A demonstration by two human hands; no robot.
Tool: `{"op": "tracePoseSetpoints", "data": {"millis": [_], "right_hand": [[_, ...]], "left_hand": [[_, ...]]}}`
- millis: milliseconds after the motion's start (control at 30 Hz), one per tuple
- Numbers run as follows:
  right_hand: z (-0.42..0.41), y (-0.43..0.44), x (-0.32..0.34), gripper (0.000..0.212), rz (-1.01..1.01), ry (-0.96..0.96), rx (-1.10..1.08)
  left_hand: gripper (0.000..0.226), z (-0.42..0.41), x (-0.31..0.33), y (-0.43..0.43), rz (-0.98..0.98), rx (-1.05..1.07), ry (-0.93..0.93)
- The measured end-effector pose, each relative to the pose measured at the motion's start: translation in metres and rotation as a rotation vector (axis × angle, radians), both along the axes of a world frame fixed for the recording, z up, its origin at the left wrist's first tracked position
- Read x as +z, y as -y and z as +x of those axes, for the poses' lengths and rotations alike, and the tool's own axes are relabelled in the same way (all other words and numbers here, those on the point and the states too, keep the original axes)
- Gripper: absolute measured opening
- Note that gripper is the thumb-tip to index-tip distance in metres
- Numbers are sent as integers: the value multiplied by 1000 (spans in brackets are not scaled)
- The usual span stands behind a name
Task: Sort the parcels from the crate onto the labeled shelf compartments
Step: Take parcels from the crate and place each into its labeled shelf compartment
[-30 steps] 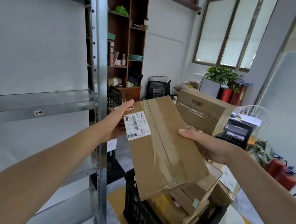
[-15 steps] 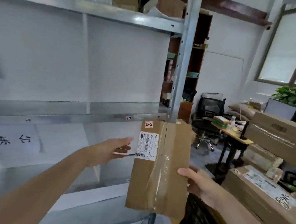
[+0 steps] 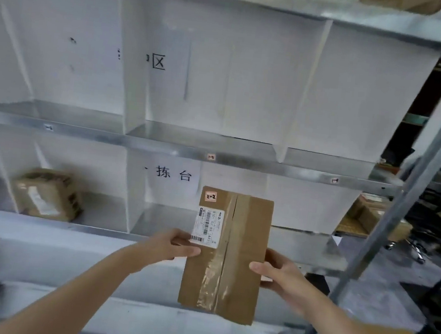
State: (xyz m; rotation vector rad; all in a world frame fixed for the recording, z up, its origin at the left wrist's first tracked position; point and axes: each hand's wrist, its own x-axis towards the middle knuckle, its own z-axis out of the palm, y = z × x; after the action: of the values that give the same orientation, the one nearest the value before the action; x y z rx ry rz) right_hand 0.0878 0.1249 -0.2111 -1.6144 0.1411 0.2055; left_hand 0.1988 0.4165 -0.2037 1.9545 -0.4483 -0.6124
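Note:
I hold a flat brown cardboard parcel (image 3: 234,258) upright in front of the metal shelf (image 3: 241,163). It has a clear tape strip down its middle, a white barcode label and a small tag reading 2-2 at its top left. My left hand (image 3: 175,246) grips its left edge with the thumb on the label. My right hand (image 3: 276,273) grips its right edge with the thumb on the front. The parcel hangs before the middle compartment of the lower row. The crate is out of view.
Another brown parcel (image 3: 47,195) lies in the lower left compartment. White dividers (image 3: 131,70) split each row into compartments with small tags (image 3: 211,157) on the shelf rims. A slanted metal post (image 3: 400,207) bounds the right side; office chairs and boxes lie beyond.
My view swung left from the crate to face the shelf. The parcel came along and now stands upright, and my left hand, off it half a second ago, grips its left edge again.

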Motion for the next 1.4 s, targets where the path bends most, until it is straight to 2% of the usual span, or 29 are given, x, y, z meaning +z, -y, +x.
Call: {"op": "tracePoseSetpoints", "data": {"millis": [167, 433, 600, 667, 833, 1000, 1133, 1400], "right_hand": [[35, -83, -21, 71, 7, -17, 130], [92, -200, -39, 84, -146, -80, 330], [140, -258, -41, 98, -134, -69, 283], [164, -272, -40, 98, -100, -46, 287], [228, -289, -38, 85, -19, -33, 258], [284, -313, -40, 82, 77, -39, 215], [314, -337, -48, 85, 22, -51, 153], [345, -354, -74, 87, -205, -84, 106]], "left_hand": [[46, 0, -13, -86, -2, 79, -11], [41, -1, -37, -191, -120, 313, -48], [49, 21, -35, -233, -88, 420, 54], [52, 41, -31, -247, -73, 439, 71], [53, 101, -21, -272, 54, 406, 147], [27, 162, -6, -297, 199, 402, 202], [33, 195, -11, -315, 289, 448, 297], [40, 236, -31, -319, 320, 287, 251]]}}
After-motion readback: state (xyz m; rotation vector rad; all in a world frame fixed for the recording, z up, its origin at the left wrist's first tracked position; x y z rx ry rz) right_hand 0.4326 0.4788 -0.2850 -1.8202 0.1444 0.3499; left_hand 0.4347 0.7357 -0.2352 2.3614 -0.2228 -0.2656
